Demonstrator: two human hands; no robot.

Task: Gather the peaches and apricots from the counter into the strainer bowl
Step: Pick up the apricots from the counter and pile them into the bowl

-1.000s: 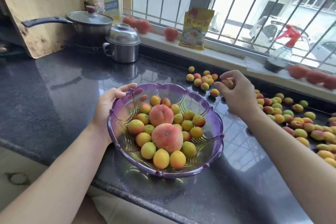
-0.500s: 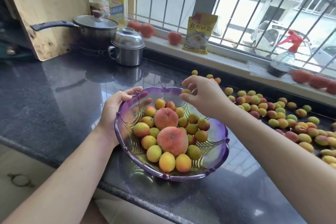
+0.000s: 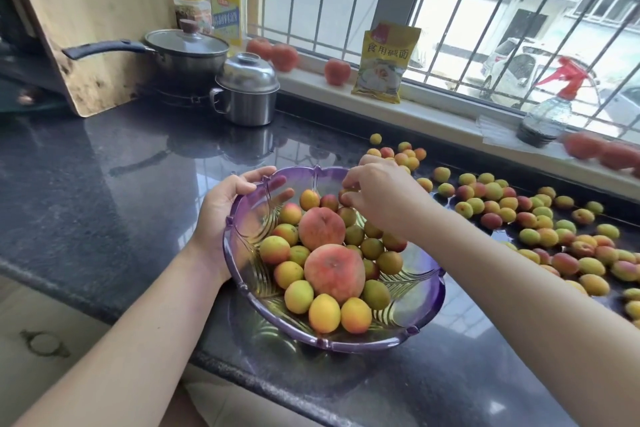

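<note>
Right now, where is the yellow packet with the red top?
In the head view the yellow packet stands upright on the windowsill, far centre, between a red fruit to its left and the spray bottle further right.

Glossy speckled stone counter (image 3: 104, 184); translucent purple plastic strainer bowl (image 3: 415, 302); brushed metal pot (image 3: 247, 94); worn wooden board (image 3: 90, 10).

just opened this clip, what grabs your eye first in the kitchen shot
A purple bowl at the counter's front edge, piled with apricots around two peaches. The left hand grips its rim while the right hand reaches over its far side. Loose apricots are scattered over the dark counter to the right.
</note>
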